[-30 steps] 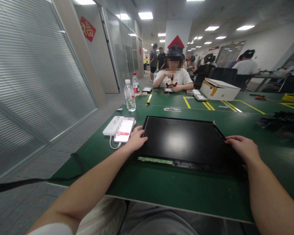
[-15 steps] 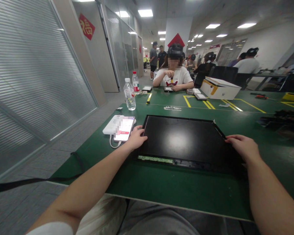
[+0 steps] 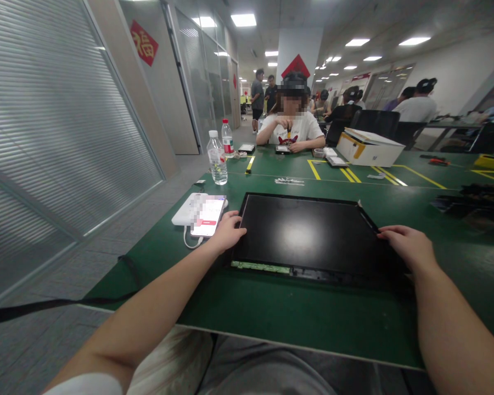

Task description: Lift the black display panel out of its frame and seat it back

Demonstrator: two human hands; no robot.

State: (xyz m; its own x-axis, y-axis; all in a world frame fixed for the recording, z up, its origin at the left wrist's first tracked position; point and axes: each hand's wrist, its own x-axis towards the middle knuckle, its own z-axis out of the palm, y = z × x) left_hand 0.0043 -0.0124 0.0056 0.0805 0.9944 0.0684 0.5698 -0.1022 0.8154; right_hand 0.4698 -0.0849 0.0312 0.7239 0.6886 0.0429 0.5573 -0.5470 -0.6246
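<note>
A black display panel (image 3: 300,230) lies screen up in front of me, with a bright reflection at its middle. Along its near edge runs a green circuit board strip (image 3: 261,267). My left hand (image 3: 229,230) grips the panel's left edge, thumb on top near the frame. At the right edge, my right hand (image 3: 407,244) pinches the frame between thumb and fingers. Just left of my left hand, a lit phone (image 3: 208,216) with a white cable rests against a white power bank (image 3: 183,211).
The green table (image 3: 296,312) carries two water bottles, the nearer one clear (image 3: 218,159). Across from me a person (image 3: 290,129) works on a small device. A white box (image 3: 370,149) stands at the back right, and dark parts (image 3: 473,200) are piled at the right.
</note>
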